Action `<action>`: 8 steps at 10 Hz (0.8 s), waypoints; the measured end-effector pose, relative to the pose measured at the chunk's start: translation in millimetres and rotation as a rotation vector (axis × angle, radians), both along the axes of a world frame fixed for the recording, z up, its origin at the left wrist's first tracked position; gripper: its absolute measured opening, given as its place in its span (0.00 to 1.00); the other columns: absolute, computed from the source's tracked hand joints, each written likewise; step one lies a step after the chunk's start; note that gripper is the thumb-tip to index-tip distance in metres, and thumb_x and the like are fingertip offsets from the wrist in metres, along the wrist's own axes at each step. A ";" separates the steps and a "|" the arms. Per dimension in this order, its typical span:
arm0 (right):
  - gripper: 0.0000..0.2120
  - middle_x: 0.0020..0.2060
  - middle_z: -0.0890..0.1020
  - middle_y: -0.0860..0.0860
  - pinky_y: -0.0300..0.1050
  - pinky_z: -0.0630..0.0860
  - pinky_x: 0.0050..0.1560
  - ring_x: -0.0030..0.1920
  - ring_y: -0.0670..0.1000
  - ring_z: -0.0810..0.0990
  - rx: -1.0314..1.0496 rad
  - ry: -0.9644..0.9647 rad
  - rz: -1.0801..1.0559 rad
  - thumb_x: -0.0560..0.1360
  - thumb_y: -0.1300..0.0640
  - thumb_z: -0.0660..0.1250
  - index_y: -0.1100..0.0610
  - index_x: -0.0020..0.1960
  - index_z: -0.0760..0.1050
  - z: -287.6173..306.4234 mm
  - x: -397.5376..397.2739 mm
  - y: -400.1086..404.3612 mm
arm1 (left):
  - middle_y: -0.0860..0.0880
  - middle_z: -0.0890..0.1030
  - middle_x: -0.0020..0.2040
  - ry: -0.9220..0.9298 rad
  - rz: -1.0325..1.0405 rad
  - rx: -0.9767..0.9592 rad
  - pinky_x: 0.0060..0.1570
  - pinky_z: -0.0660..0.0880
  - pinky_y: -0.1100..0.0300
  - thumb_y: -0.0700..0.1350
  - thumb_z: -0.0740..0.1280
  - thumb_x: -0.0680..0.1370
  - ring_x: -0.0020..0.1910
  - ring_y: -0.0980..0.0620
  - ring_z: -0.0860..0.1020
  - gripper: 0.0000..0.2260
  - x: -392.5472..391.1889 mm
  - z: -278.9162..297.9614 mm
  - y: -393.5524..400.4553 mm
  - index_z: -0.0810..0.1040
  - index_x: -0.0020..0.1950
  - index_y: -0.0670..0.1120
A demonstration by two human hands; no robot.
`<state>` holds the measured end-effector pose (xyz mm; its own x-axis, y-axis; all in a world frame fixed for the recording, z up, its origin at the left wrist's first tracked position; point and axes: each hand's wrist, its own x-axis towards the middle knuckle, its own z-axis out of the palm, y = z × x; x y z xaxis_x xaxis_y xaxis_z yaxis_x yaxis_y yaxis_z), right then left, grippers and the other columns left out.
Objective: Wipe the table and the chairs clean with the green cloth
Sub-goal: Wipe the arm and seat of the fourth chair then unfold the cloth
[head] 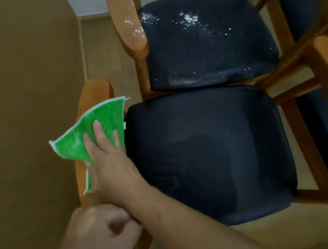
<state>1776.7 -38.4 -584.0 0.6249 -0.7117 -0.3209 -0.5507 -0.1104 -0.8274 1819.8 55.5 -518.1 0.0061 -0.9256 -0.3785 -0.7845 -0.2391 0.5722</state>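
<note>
Green cloth with white edging (pixel 88 133) is lying over the near wooden chair's left armrest (pixel 93 92), the right hand (pixel 108 153) pressing it with straight fingers. The left hand (pixel 102 234) is curling into a fist beside the right forearm. White specks are dotting the far dark-cushioned chair (pixel 206 40).

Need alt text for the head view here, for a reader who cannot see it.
The right hand presses a green cloth onto the near chair's wooden armrest, while the left hand is curled beside that forearm. The far chair's dark seat carries white specks.
</note>
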 end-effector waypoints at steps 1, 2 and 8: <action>0.30 0.76 0.35 0.43 0.58 0.48 0.76 0.76 0.53 0.35 0.194 -0.113 -0.018 0.83 0.58 0.56 0.52 0.79 0.45 -1.9 -24.2 22.1 | 0.54 0.74 0.20 0.118 0.038 -0.076 0.19 0.66 0.62 0.49 0.73 0.65 0.19 0.59 0.69 0.07 13.8 5.8 -6.7 0.80 0.28 0.51; 0.38 0.78 0.43 0.51 0.54 0.51 0.75 0.77 0.54 0.42 0.130 -0.201 0.019 0.82 0.58 0.58 0.41 0.76 0.33 5.1 -42.0 57.5 | 0.55 0.81 0.31 0.258 0.193 -0.201 0.27 0.72 0.68 0.49 0.70 0.69 0.28 0.62 0.77 0.02 9.9 11.6 -28.1 0.82 0.38 0.57; 0.14 0.50 0.84 0.60 0.49 0.81 0.46 0.50 0.61 0.84 0.761 -0.665 -1.043 0.72 0.55 0.63 0.55 0.53 0.84 -23.0 -196.1 24.8 | 0.50 0.75 0.37 -0.446 0.040 -0.203 0.32 0.72 0.58 0.57 0.59 0.78 0.34 0.52 0.74 0.15 38.3 -45.8 -221.3 0.75 0.37 0.50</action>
